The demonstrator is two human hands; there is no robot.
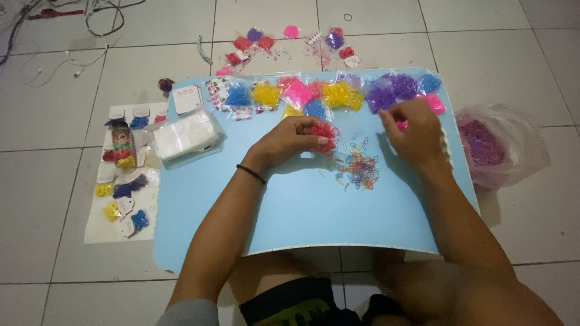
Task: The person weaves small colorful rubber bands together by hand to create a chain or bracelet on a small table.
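Observation:
A light blue board (290, 211) lies across my lap on the tiled floor. My left hand (289, 139) rests on it with a bunch of small red rubber bands (325, 131) in its fingers. To the right, my right hand (415, 130) has its fingers pinched on something pink (402, 125), just below the purple bands (389, 92). A loose pile of mixed-colour small bands (357, 168) lies between and a little below both hands. Along the board's far edge sit heaps of blue (238, 95), yellow (266, 93), pink (298, 92) and more yellow bands (342, 95).
A stack of clear plastic bags (183, 134) and white cards (186, 98) sit on the board's left. A sheet with carded bands and a small bottle (123, 145) lies on the floor, left. A plastic bag of purple bands (490, 145) is at the right. Cables (90, 36) trail far left.

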